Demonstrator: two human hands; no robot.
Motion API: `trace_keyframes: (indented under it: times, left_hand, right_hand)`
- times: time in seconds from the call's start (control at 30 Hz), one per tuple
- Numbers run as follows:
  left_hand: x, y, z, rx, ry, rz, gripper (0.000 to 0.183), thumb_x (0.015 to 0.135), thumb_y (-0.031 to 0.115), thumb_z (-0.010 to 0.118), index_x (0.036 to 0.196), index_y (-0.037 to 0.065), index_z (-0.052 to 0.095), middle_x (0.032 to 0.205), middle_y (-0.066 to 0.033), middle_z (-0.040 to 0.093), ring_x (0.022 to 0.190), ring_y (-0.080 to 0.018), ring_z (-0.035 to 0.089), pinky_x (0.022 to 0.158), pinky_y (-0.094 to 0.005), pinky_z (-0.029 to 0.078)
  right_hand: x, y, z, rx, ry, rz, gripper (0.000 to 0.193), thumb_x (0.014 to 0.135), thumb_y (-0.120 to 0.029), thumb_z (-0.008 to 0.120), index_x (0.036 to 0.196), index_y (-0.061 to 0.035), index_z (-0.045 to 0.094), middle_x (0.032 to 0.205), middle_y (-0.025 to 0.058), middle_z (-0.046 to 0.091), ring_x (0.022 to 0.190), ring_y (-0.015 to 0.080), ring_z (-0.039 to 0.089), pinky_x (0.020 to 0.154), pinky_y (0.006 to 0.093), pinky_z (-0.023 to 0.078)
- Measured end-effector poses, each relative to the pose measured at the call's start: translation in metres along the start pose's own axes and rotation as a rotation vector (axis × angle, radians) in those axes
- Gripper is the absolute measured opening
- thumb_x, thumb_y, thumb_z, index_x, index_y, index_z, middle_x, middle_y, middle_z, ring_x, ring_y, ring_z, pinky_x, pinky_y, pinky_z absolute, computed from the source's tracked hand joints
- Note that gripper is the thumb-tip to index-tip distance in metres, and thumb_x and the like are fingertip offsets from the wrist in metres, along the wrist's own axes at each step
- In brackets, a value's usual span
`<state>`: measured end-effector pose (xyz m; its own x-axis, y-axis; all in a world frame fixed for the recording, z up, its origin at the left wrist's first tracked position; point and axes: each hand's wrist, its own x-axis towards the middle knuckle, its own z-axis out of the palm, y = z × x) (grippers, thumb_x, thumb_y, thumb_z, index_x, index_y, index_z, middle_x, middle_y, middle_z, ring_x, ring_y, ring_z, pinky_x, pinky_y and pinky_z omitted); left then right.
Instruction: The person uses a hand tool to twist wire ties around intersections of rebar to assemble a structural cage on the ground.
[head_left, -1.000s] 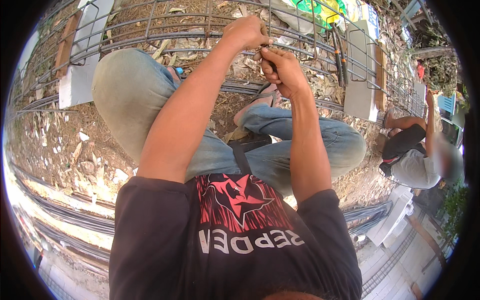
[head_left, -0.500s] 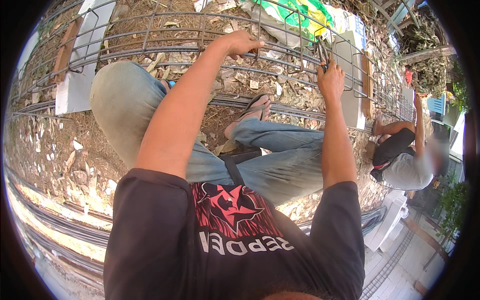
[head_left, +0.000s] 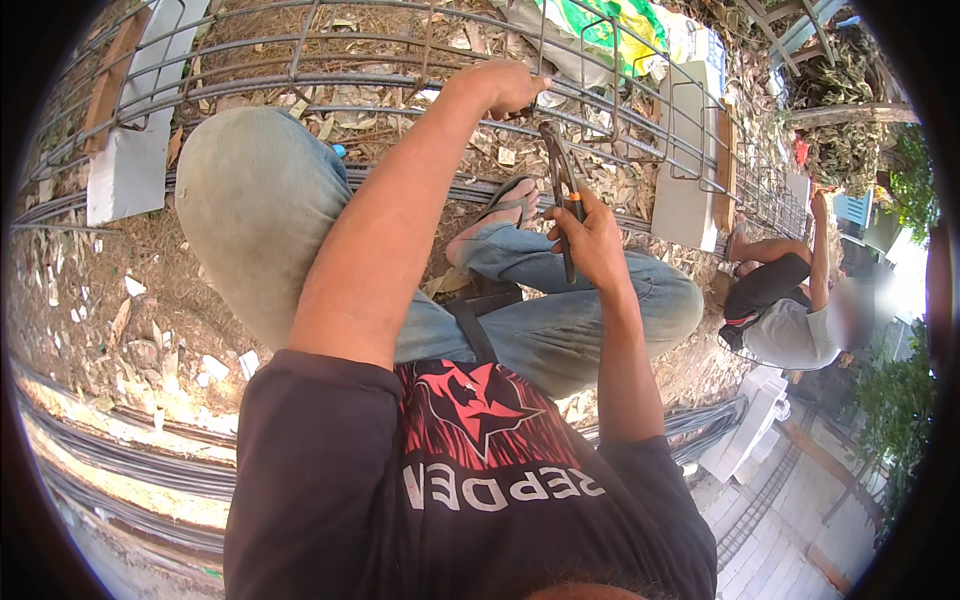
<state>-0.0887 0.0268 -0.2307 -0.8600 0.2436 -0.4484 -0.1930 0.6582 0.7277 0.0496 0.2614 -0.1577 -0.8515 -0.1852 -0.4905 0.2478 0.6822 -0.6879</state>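
A long cage of steel rebar [head_left: 350, 80] with square stirrups runs across the far side. At its near bars is my left hand [head_left: 508, 88], fingers curled closed; what they pinch is hidden. Just right of it, my right hand [head_left: 592, 243] grips a pair of dark pincers [head_left: 556, 155] with an orange patch on one handle. The pincers' jaws point up toward the cage, close below my left fingers and apart from the bars as far as I can see.
White blocks [head_left: 685, 170] [head_left: 130, 185] topped with wood support the cage. Beyond it lies a green and yellow sack [head_left: 605, 30]. Loose bars [head_left: 130, 460] lie at the near left. A co-worker [head_left: 785, 315] squats at the right by the cage. Dry leaves litter the ground.
My right hand has drawn the pincers back from the cage, toward me and to the left. My left hand has shifted slightly right along the bars, its fingers now more curled.
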Motion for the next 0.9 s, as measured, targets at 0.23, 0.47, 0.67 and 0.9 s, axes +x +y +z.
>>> trace_keyframes:
  times: [0.23, 0.47, 0.67, 0.9]
  left_hand:
    - [-0.001, -0.002, 0.005, 0.056, 0.127, 0.062, 0.071, 0.111, 0.055, 0.038, 0.094, -0.001, 0.076, 0.089, -0.0171, 0.077, 0.09, -0.0324, 0.075, 0.09, -0.0517, 0.056]
    - [-0.001, 0.0, 0.002, 0.036, 0.056, 0.014, 0.07, 0.11, 0.057, 0.04, 0.097, 0.0, 0.078, 0.097, -0.0191, 0.077, 0.096, -0.0355, 0.075, 0.091, -0.0534, 0.056]
    - [0.002, -0.002, 0.004, 0.009, 0.059, -0.024, 0.071, 0.109, 0.058, 0.042, 0.094, -0.001, 0.077, 0.095, -0.0202, 0.077, 0.094, -0.0346, 0.075, 0.089, -0.0523, 0.056]
    - [0.002, -0.006, 0.003, 0.056, 0.074, 0.031, 0.074, 0.108, 0.062, 0.042, 0.106, -0.003, 0.077, 0.09, -0.0167, 0.079, 0.083, -0.0283, 0.076, 0.084, -0.0466, 0.058]
  right_hand:
    - [0.005, -0.018, 0.008, -0.413, 0.093, -0.147, 0.059, 0.098, -0.013, 0.062, 0.155, -0.0046, 0.049, 0.095, 0.0243, 0.073, 0.088, 0.042, 0.072, 0.082, 0.049, 0.054]
    - [0.001, -0.022, 0.011, -0.593, 0.151, -0.231, 0.061, 0.099, -0.014, 0.061, 0.159, -0.0125, 0.046, 0.101, 0.0319, 0.071, 0.098, 0.0531, 0.067, 0.084, 0.0563, 0.052]
    - [0.006, -0.026, 0.008, -0.571, 0.099, -0.173, 0.052, 0.098, -0.013, 0.066, 0.147, -0.0026, 0.053, 0.083, 0.028, 0.071, 0.084, 0.0508, 0.07, 0.075, 0.0579, 0.053]
    - [0.017, -0.041, -0.048, -0.924, 0.064, -0.328, 0.046, 0.088, -0.019, 0.078, 0.126, -0.0008, 0.058, 0.088, 0.0169, 0.074, 0.083, 0.0332, 0.075, 0.072, 0.0473, 0.059]
